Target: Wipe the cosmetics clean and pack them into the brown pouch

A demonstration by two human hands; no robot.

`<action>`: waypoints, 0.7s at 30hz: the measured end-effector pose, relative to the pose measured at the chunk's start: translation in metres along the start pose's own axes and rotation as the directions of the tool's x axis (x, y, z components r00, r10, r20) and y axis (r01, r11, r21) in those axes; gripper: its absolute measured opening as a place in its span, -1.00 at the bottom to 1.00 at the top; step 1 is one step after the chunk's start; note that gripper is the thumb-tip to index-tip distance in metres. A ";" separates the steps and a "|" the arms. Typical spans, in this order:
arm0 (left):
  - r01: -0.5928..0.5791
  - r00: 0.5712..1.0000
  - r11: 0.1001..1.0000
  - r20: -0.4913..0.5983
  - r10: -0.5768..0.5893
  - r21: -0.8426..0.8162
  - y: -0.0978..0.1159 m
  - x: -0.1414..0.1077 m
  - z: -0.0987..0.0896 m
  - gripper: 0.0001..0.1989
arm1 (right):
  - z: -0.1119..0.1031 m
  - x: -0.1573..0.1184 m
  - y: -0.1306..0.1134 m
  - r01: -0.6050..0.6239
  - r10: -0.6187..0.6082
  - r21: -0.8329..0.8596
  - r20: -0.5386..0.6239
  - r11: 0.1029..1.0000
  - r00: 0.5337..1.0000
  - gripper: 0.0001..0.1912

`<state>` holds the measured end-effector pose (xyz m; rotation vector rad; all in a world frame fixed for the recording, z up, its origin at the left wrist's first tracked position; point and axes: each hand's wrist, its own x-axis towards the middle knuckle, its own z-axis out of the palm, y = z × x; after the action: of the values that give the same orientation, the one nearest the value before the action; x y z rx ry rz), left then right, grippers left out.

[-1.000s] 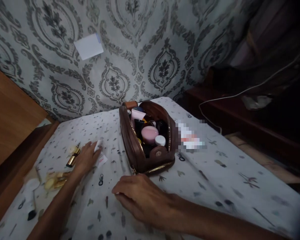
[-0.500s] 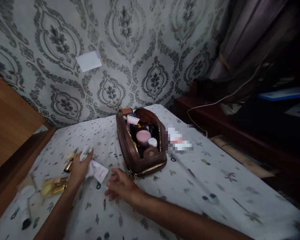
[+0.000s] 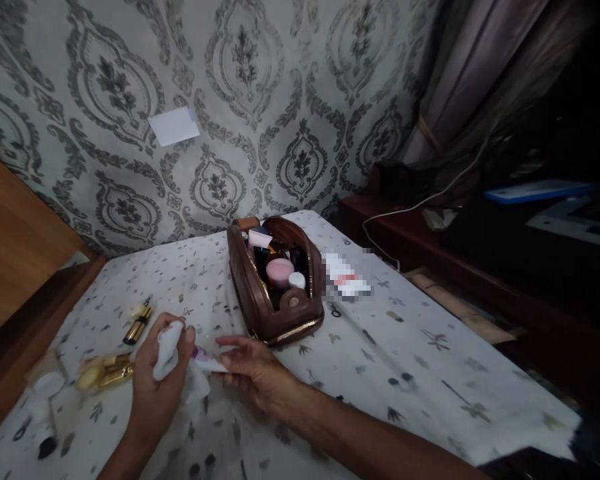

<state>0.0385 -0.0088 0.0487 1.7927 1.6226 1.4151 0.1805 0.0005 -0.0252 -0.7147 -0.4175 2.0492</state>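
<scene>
My left hand (image 3: 161,367) is closed around a crumpled white tissue or cloth (image 3: 169,348), part of which hangs below the fingers. Between my hands is a white squeeze tube (image 3: 209,361) with purple print. My right hand (image 3: 255,373) pinches its flat end, while its other end meets the white material by my left hand. Just beyond my right hand stands a brown toiletry bag (image 3: 245,293), unzipped. Inside it are a round pink container (image 3: 280,272), a white-lidded jar (image 3: 297,281) and other cosmetics.
Left of my hands lie a black-and-gold bottle (image 3: 138,325), gold-capped items (image 3: 111,373) and white containers (image 3: 49,383). A pixelated white packet (image 3: 347,277) is right of the bag. A wooden panel (image 3: 20,247) borders the left; a white cable (image 3: 430,193) crosses the dark right side.
My left hand has lifted the tissue and tube off the patterned sheet and moved nearer. My right hand has taken hold of the tube's flat end.
</scene>
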 end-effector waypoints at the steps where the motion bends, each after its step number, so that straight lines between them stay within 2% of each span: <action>1: 0.091 0.996 0.996 -0.009 -0.091 -0.005 -0.001 -0.002 -0.001 -0.70 | -0.001 0.000 -0.001 0.044 -0.045 -0.012 -0.020 0.999 0.999 -0.36; 3: 0.264 0.964 0.964 -0.005 -0.264 -0.014 -0.005 -0.005 -0.005 -0.61 | -0.001 0.001 -0.001 0.126 -0.128 -0.042 -0.027 0.991 0.991 -0.29; 5: 0.404 0.914 0.914 0.040 -0.403 -0.032 -0.010 -0.006 -0.012 -0.55 | -0.002 0.002 0.000 0.180 -0.181 -0.085 -0.008 0.980 0.983 -0.21; 7: 0.489 0.868 0.872 0.113 -0.483 -0.031 -0.015 -0.004 -0.019 -0.49 | -0.002 0.003 0.001 0.208 -0.208 -0.128 0.014 0.970 0.978 -0.18; 9: 0.522 0.837 0.853 0.190 -0.513 0.008 -0.017 -0.002 -0.026 -0.41 | -0.002 0.002 0.001 0.239 -0.236 -0.174 0.038 0.955 0.971 -0.19; 11: 0.527 0.809 0.847 0.268 -0.524 0.066 -0.018 -0.003 -0.030 -0.35 | -0.001 -0.001 0.000 0.287 -0.275 -0.240 0.085 0.927 0.958 -0.26; 13: 0.527 0.787 0.844 0.315 -0.530 0.103 -0.020 -0.007 -0.031 -0.34 | 0.001 -0.005 -0.001 0.354 -0.320 -0.325 0.153 0.877 0.935 -0.43; 16: 0.457 0.817 0.881 0.334 -0.469 0.120 -0.023 -0.016 -0.027 -0.43 | 0.006 -0.014 -0.001 0.438 -0.371 -0.456 0.233 0.775 0.899 -0.68; 18: 0.363 0.844 0.921 0.368 -0.390 0.142 -0.024 -0.021 -0.023 -0.46 | 0.009 -0.020 0.000 0.466 -0.396 -0.521 0.247 0.715 0.884 -0.75; 21: 0.232 0.866 0.941 0.388 -0.315 0.247 -0.024 -0.025 -0.018 -0.45 | 0.011 -0.026 0.001 0.484 -0.421 -0.552 0.247 0.679 0.873 -0.80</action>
<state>0.0143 -0.0303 0.0276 1.7263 1.7284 0.6988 0.1837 -0.0217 -0.0084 -0.7758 -1.2235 1.4596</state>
